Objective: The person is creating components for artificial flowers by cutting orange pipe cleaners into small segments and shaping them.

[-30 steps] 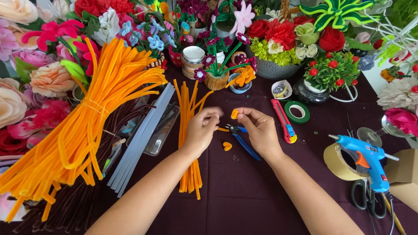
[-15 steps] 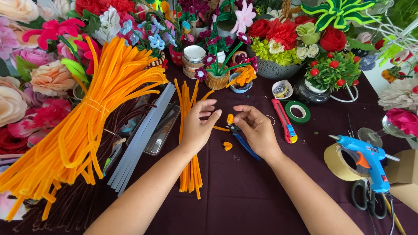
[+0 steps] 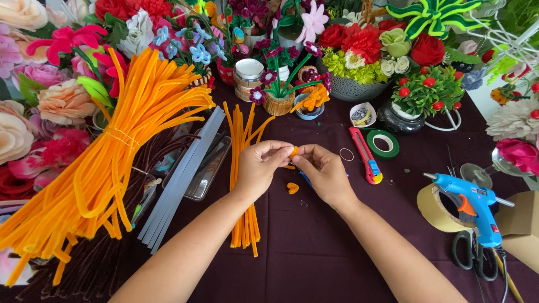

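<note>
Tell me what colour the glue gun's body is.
The glue gun is bright blue with an orange trigger, seen in the head view.

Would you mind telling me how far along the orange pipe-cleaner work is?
Done: one curled orange piece lies on the cloth. In hand: left hand and right hand pinch another small orange piece. Left: a loose pile of stems and a big tied bundle look untouched.

Below the hands (image 3: 292, 168) and between the forearms the dark table (image 3: 314, 247) lies bare — the widest open way. Left of them a loose row of orange stems (image 3: 242, 185) blocks, then grey strips (image 3: 179, 177) and the big orange bundle (image 3: 106, 163). To the right, a utility knife (image 3: 365, 163) and tape roll (image 3: 383, 143), farther off a blue glue gun (image 3: 471, 205). Beyond the hands flower pots (image 3: 281, 95) wall the far edge.
</note>
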